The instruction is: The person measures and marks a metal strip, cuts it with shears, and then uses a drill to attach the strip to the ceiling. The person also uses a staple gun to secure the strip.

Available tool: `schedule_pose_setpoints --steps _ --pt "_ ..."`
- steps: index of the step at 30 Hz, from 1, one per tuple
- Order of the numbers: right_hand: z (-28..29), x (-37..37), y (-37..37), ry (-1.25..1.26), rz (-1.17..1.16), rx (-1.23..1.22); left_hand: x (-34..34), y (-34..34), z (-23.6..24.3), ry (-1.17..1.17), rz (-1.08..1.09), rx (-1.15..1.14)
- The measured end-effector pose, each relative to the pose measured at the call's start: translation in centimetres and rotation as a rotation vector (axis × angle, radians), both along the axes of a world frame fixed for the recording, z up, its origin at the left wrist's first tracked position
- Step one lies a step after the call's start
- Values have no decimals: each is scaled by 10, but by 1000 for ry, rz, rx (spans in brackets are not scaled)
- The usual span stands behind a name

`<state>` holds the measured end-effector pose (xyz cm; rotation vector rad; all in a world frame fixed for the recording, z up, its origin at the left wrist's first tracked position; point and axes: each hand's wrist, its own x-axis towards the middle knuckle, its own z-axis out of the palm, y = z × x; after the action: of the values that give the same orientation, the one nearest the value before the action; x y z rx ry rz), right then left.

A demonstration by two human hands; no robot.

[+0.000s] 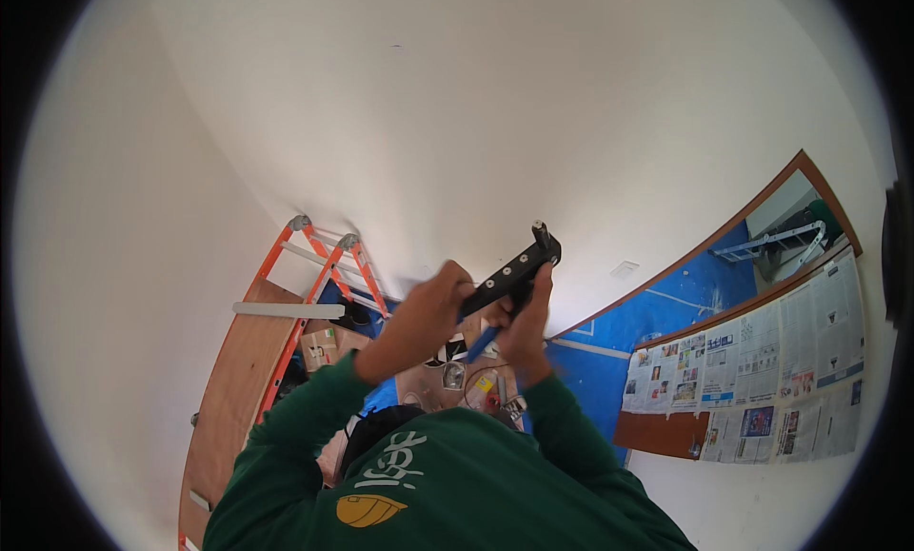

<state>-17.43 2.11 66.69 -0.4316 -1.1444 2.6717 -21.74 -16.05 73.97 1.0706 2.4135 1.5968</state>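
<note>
Raised in front of the pale wall, a black metal bracket arm [509, 280] slants up to the right. Light round holes or fasteners run along it, and a short metal pin [540, 229] sticks up at its far end. My left hand [426, 311] is closed around the lower left end. My right hand [526, 324] grips the bracket from beneath, near the pin end. Below the right hand a blue rod-like piece [483, 344] shows; whether the hand holds it, I cannot tell. Both forearms are in green sleeves.
An orange ladder [328, 265] and a wooden board [240, 361] stand at left, with a pale strip [288, 310] across them. Cardboard boxes [321, 346] and tools lie below. At right are blue floor covering [609, 351], a newspaper-covered door [743, 380] and a wall plate [625, 268].
</note>
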Motion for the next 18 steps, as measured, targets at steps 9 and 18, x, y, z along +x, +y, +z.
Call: schedule_pose_setpoints --steps 9,18 --pt "-21 4 20 -20 248 249 -15 -35 -23 -114 -71 -131" --pt "-32 19 0 -36 230 292 -47 -33 56 363 87 -198"
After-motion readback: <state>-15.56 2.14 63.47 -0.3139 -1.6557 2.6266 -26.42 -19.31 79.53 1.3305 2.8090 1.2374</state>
